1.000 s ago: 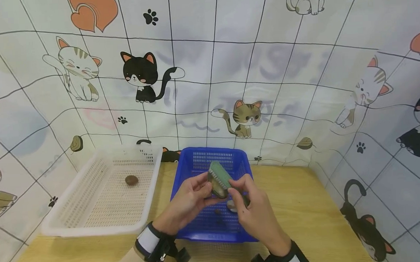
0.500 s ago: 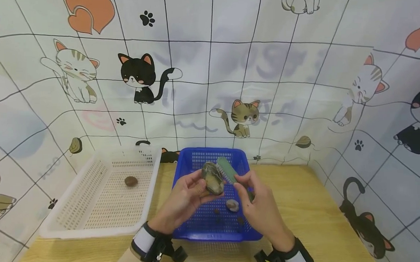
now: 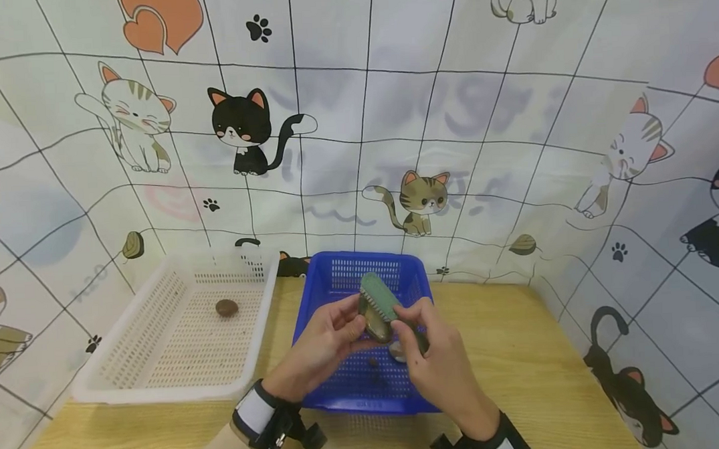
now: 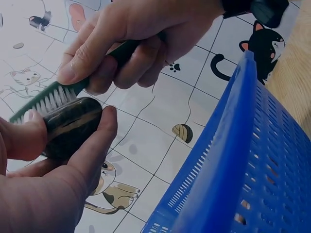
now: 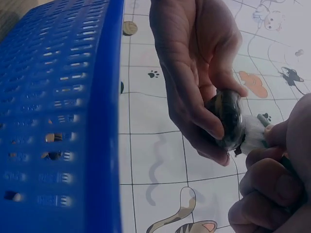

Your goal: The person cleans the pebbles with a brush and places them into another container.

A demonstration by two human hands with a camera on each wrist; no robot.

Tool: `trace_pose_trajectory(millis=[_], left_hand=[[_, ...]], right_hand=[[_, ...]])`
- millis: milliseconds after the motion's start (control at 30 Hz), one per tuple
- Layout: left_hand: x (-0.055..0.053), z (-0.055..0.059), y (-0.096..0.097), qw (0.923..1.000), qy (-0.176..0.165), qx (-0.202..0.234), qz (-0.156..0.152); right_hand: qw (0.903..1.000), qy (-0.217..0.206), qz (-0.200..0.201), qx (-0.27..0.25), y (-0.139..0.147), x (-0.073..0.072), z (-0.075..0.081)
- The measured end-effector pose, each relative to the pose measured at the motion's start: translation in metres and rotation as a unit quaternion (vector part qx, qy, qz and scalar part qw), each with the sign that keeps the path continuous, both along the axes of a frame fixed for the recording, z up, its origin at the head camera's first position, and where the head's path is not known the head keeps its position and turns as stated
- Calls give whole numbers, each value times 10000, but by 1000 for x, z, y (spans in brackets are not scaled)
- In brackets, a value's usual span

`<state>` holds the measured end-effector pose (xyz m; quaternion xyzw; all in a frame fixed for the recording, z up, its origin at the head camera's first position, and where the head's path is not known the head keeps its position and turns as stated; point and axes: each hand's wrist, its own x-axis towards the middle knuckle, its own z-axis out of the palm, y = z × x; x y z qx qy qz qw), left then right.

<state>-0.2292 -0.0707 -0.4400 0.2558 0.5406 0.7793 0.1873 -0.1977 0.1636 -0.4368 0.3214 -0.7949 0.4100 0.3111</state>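
My left hand point(image 3: 325, 343) grips a dark, smooth stone point(image 4: 73, 127) with a paler brown streak, its thumb and fingers round the edges. In my right hand point(image 3: 437, 355) is a green scrub brush point(image 3: 379, 296), held by its handle with white bristles facing the stone. The bristles point(image 4: 54, 101) lie against the stone's upper side in the left wrist view. Both hands are above a blue plastic basket point(image 3: 314, 280). Inside that basket, partly hidden by the right hand, lies a whitish-grey stone point(image 3: 396, 351), and near it a small brown pebble point(image 3: 373, 362).
A white plastic basket point(image 3: 257, 363) stands to the left with one brown stone point(image 3: 226, 308) in it. Both baskets rest on a wooden table point(image 3: 497, 339). Behind rises a sheet printed with cats point(image 3: 331, 118), wrapping round both sides.
Half a second ago the brush was drawn off to the stone's right, showing its face. Now the brush overlaps the stone again, as it did one second ago; both grips are unchanged.
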Motion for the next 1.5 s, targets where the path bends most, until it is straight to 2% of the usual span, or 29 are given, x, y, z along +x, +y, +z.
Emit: trace_pose_trajectory(millis=[100,200,300,400,533,667,767,867,967,1067,1200,1400,1500], left_hand=[[1,1,0,9999,125,-84,-34],[2,2,-2,9998,196,13,-12],[1,3,-4,9994,240,221,102],[0,3,-6,9985,282,314,339],[0,4,-4,9963,396,-144,743],[2,6,0,9920,635,-666,866],[3,8,1,9904,722,-754,905],[4,8,1,9888,754,-758,1037],[4,8,-2,9875,707,-751,1196],[4,8,-5,9854,630,-805,1363],[3,8,-6,9852,621,-882,1334],[3,8,-5,9850,913,-1023,1048],[4,7,-5,9856,992,-944,991]], right_hand=[[9993,-139,-348,-31,4,-1,0],[9984,-285,-488,-79,8,-2,1],[9989,-260,-389,-77,8,-1,2],[10000,-84,-44,9,5,0,2],[9994,100,319,92,-1,1,2],[9998,198,41,40,-1,3,3],[9994,179,-302,21,2,3,5],[9990,101,-437,46,6,2,5],[9994,56,-333,38,6,2,5],[9999,103,-55,36,3,3,4],[9996,168,205,92,-3,6,3],[9995,236,-231,11,-4,8,4],[9994,224,-274,-14,-2,7,4]])
